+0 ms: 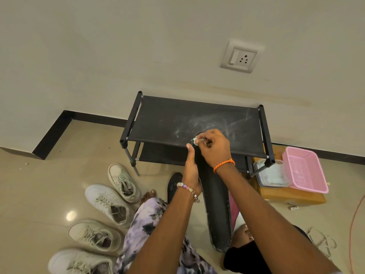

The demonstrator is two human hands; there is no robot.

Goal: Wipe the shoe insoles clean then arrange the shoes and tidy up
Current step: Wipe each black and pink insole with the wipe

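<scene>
A long black insole (217, 202) is held up in front of me, its far tip over the front edge of the black shoe rack (164, 123). My left hand (190, 171) grips the insole's left edge, thumb pointing up. My right hand (214, 148) pinches a small white wipe (196, 141) against the insole's far tip. Several white sneakers (107, 202) stand in a row on the floor at the left. A second black insole (173, 184) lies on the floor behind my left wrist.
The rack's top shelf shows white smears. Right of the rack, a pink plastic basket (304, 169) and a clear lidded container (270, 175) rest on a cardboard box (292, 198). White laces (322, 242) and an orange cord (352, 230) lie on the floor at the right.
</scene>
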